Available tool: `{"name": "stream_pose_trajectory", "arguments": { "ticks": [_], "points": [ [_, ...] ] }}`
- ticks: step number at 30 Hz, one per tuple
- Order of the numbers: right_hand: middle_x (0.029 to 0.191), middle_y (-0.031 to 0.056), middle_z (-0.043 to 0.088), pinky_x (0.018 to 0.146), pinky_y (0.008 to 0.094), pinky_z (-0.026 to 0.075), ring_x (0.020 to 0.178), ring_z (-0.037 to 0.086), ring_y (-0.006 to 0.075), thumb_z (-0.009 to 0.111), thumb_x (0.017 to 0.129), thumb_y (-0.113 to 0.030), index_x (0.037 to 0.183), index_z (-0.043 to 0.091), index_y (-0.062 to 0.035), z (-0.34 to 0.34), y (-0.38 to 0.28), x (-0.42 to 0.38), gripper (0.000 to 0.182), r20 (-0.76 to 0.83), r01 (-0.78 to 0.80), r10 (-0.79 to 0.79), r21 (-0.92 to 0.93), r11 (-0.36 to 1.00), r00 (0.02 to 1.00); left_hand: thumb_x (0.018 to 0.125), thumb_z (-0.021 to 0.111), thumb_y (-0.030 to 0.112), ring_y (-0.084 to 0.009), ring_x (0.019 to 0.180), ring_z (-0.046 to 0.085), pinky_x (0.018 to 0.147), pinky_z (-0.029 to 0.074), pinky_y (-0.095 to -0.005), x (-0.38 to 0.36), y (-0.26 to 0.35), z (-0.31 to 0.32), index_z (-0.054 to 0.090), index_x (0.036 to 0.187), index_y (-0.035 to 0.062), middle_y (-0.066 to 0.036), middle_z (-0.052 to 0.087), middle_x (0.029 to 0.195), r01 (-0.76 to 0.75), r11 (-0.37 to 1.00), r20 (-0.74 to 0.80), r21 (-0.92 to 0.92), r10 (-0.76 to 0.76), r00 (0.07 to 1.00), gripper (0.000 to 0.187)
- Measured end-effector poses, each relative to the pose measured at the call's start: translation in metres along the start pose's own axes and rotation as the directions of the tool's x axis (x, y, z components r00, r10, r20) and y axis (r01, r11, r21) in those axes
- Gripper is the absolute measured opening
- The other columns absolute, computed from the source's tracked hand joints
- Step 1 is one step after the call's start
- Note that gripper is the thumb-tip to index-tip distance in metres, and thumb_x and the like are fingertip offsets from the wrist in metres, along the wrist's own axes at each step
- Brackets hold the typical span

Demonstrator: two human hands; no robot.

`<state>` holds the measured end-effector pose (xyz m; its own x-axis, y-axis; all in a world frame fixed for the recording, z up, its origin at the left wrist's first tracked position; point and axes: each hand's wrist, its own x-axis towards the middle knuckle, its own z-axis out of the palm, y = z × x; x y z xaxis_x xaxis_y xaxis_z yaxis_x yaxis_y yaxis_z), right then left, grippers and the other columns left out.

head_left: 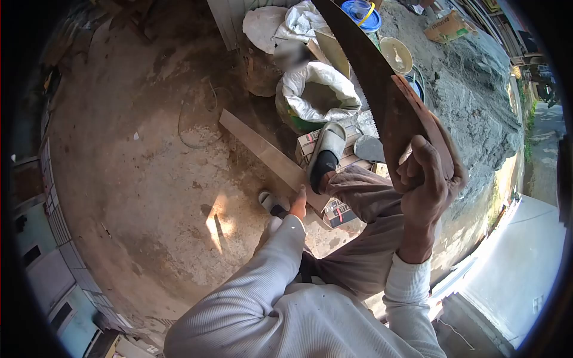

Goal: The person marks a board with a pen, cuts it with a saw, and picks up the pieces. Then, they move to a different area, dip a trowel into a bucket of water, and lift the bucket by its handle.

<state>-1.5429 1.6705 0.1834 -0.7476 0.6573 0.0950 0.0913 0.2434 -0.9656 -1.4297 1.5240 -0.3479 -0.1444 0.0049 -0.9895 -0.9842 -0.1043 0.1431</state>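
Observation:
A hand saw (370,65) is raised on the right, its blade pointing up and its toothed edge facing left. Around its wooden handle my right hand (425,179) is closed. My left hand (298,203) rests on a long wooden board (262,146), near its lower end; its grip on the underside is hidden. The board slants from the upper left down to stacked boxes (339,213). My sandalled foot (329,149) is on the boxes beside the board.
An open white sack (290,89) stands beyond my foot. Near it are a bowl (396,55), a blue-rimmed bucket (363,17) and a grey sand heap (471,89). A thin wire loop (181,128) lies on the concrete floor (131,197).

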Motion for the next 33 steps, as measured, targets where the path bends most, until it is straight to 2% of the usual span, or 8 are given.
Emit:
{"name": "stream_pose_trajectory", "arguments": {
  "ticks": [2, 6, 10, 13, 16, 20, 25, 33],
  "points": [
    [0.073, -0.0005, 0.063, 0.057, 0.0201, 0.036, 0.06, 0.051, 0.0043, 0.073, 0.089, -0.013, 0.131, 0.071, 0.0107, 0.001, -0.001, -0.001, 0.049, 0.023, 0.008, -0.008, -0.006, 1.0, 1.0, 0.098, 0.073, 0.05, -0.0291, 0.144, 0.049, 0.114, 0.042, -0.0531, -0.01, -0.025, 0.004, 0.043, 0.159, 0.0095, -0.016, 0.05, 0.159, 0.269, 0.958, 0.109, -0.1, -0.258, 0.96, 0.079],
    [0.07, 0.0003, 0.061, 0.057, 0.0206, 0.033, 0.059, 0.049, 0.0042, 0.072, 0.088, -0.014, 0.13, 0.071, 0.012, 0.002, 0.004, -0.001, 0.05, 0.048, 0.021, -0.021, -0.013, 1.0, 0.999, 0.085, 0.091, 0.037, -0.0246, 0.128, 0.051, 0.096, 0.048, -0.0436, -0.036, -0.043, 0.016, 0.057, 0.136, 0.0094, -0.009, 0.059, 0.139, 0.057, 0.982, 0.078, -0.181, -0.043, 0.996, 0.068],
    [0.07, 0.0009, 0.062, 0.057, 0.0206, 0.032, 0.058, 0.049, 0.0042, 0.071, 0.087, -0.012, 0.13, 0.071, 0.0126, 0.01, -0.011, -0.003, 0.049, 0.037, 0.026, -0.025, -0.024, 0.999, 0.999, 0.087, 0.089, 0.036, -0.024, 0.113, 0.059, 0.084, 0.05, -0.0408, -0.049, -0.025, -0.008, 0.061, 0.125, 0.0102, -0.008, 0.062, 0.127, 0.168, 0.982, 0.023, -0.084, -0.167, 0.986, 0.054],
    [0.07, 0.0017, 0.062, 0.056, 0.0202, 0.031, 0.057, 0.048, 0.0037, 0.071, 0.087, -0.012, 0.129, 0.072, 0.0123, 0.01, -0.021, 0.003, 0.048, 0.06, 0.089, -0.091, 0.048, 0.995, 0.994, 0.091, 0.084, 0.035, -0.026, 0.102, 0.063, 0.086, 0.053, -0.0402, -0.055, -0.031, -0.045, 0.059, 0.124, 0.0097, -0.008, 0.063, 0.118, 0.029, 0.992, 0.02, -0.125, -0.026, 0.999, 0.049],
    [0.069, 0.0019, 0.061, 0.052, 0.0209, 0.032, 0.056, 0.047, 0.0037, 0.069, 0.09, -0.009, 0.124, 0.074, 0.0119, 0.016, -0.019, 0.011, 0.04, 0.055, 0.165, -0.171, 0.094, 0.982, 0.984, 0.099, 0.074, 0.024, -0.0293, 0.114, 0.066, 0.097, 0.057, -0.0454, -0.133, 0.021, -0.085, 0.059, 0.129, 0.0075, -0.01, 0.066, 0.126, -0.03, 0.913, 0.159, -0.406, 0.103, 0.982, 0.038],
    [0.066, 0.0006, 0.057, 0.05, 0.0224, 0.033, 0.053, 0.045, 0.0041, 0.068, 0.092, -0.007, 0.112, 0.077, 0.0121, 0.043, -0.025, 0.015, 0.029, 0.1, 0.564, -0.555, -0.174, 0.807, 0.826, 0.101, 0.071, 0.016, -0.0278, 0.113, 0.069, 0.098, 0.06, -0.0416, -0.18, 0.063, -0.15, 0.06, 0.127, 0.0039, -0.012, 0.069, 0.123, -0.166, 0.794, 0.158, -0.584, 0.312, 0.937, 0.031],
    [0.06, -0.0016, 0.052, 0.05, 0.0241, 0.033, 0.053, 0.046, 0.006, 0.069, 0.094, -0.009, 0.105, 0.077, 0.0109, 0.074, -0.04, -0.002, 0.024, 0.14, 0.291, -0.312, 0.15, 0.945, 0.94, 0.095, 0.074, 0.003, -0.0207, 0.107, 0.072, 0.093, 0.064, -0.0325, -0.221, 0.09, -0.182, 0.062, 0.121, 0.0027, -0.009, 0.07, 0.116, -0.255, 0.561, 0.013, -0.788, 0.429, 0.903, 0.029],
    [0.059, -0.0026, 0.054, 0.051, 0.0237, 0.035, 0.051, 0.046, 0.005, 0.075, 0.089, -0.006, 0.107, 0.078, 0.0082, 0.109, -0.024, -0.012, 0.023, 0.241, 0.013, -0.056, 0.175, 0.984, 0.969, 0.098, 0.073, 0.002, -0.0147, 0.114, 0.069, 0.103, 0.059, -0.0297, -0.24, 0.096, -0.162, 0.061, 0.124, 0.0033, -0.005, 0.069, 0.122, -0.327, 0.382, -0.07, -0.864, 0.552, 0.831, 0.028]
  ]
}}
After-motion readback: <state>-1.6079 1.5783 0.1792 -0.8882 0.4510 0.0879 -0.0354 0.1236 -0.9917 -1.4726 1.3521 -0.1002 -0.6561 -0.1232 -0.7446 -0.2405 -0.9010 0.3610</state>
